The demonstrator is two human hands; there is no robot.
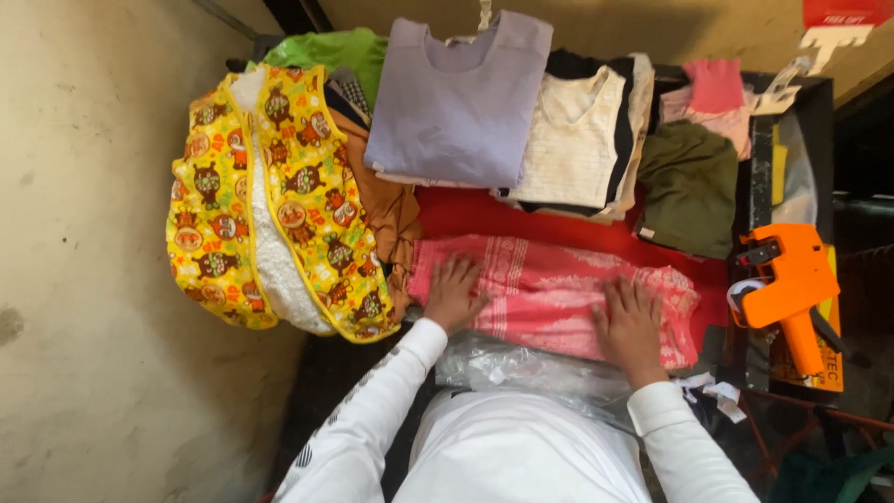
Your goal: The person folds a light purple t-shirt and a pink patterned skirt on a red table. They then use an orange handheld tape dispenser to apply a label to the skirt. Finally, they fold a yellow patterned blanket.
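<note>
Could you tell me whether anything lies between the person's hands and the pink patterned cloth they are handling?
Nothing visible does. The left hand and the right hand both lie flat, palms down, directly on the pink patterned cloth, with clear plastic wrap lying just at its near edge.

pink woven cloth (pixel 559 293) with a paler pattern, matt and soft-looking, crinkly glossy clear plastic bag (pixel 526 368), smooth shiny orange plastic label gun (pixel 792 279), fleecy-lined yellow printed vest (pixel 270 200), ribbed cream knit top (pixel 573 140)
</note>
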